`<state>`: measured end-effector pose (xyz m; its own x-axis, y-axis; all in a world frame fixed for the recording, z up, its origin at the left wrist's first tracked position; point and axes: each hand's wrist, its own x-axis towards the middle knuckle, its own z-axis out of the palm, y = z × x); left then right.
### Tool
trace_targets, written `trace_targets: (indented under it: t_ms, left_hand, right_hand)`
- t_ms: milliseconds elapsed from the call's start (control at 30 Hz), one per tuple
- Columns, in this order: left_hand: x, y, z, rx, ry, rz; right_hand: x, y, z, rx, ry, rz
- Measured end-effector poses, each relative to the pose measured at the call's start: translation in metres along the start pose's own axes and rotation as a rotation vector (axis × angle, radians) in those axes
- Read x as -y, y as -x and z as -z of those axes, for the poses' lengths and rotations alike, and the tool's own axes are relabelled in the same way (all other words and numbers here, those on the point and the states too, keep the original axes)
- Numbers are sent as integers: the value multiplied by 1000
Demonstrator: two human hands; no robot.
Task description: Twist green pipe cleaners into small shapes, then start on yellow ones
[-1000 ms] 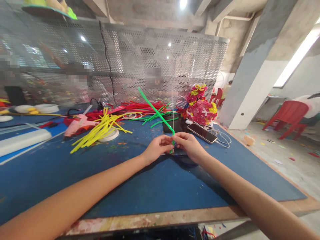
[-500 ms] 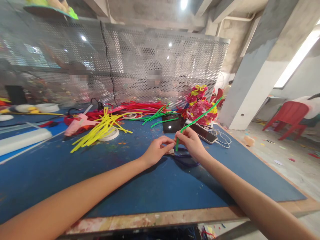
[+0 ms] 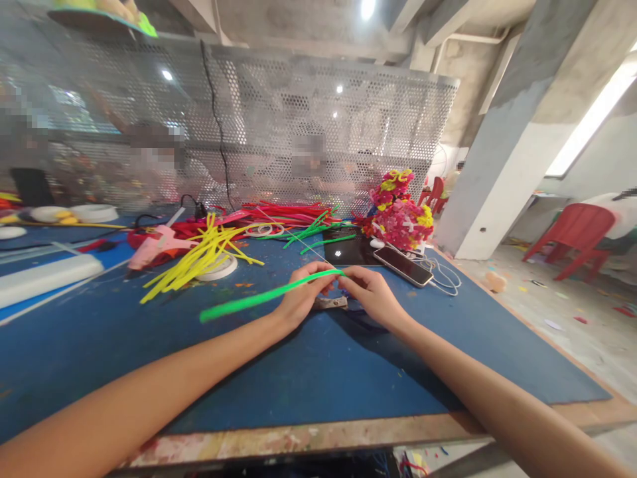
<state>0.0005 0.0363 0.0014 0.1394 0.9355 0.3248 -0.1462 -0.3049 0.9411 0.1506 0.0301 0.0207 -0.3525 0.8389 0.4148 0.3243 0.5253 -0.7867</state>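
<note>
A fuzzy green pipe cleaner (image 3: 249,304) slants from the fingertips of my right hand (image 3: 371,292) across the top of my left hand (image 3: 301,295), its free end pointing left. My right hand is closed in a pinch on its other end. A thin straight wire (image 3: 298,240) runs up and left from where the fingertips meet. My left hand is closed and appears to pinch this wire; its fingertips are partly hidden. Under the hands lies a pair of scissors (image 3: 331,303) with metal blades and dark blue handles, mostly covered by my right hand.
Yellow pipe cleaners (image 3: 199,259) lie over a white roll (image 3: 219,267), beside a pink glue gun (image 3: 159,249). Red stems (image 3: 293,214) and green stems (image 3: 318,229) lie farther back. A phone (image 3: 403,265), cable and pink fuzzy figure (image 3: 401,219) stand right. A perforated screen (image 3: 279,133) borders the back.
The green pipe cleaner has swung from pointing up and right to pointing left over my left hand. The thin wire now shows. My right hand has moved slightly left and down.
</note>
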Motion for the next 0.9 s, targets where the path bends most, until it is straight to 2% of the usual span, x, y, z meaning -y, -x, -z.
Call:
trace_targets:
  t_ms: [200, 467, 767, 900]
  left_hand:
    - [4, -1, 0, 11, 55, 21]
    - [6, -2, 1, 53, 227, 43]
    - [3, -2, 3, 20, 434, 119]
    - [3, -3, 4, 59, 446, 186]
  right_hand:
    - [2, 0, -1, 21, -308, -132]
    - [1, 0, -2, -3, -245, -145]
    - [0, 0, -3, -9, -478, -176]
    - [1, 0, 0, -18, -499, -203]
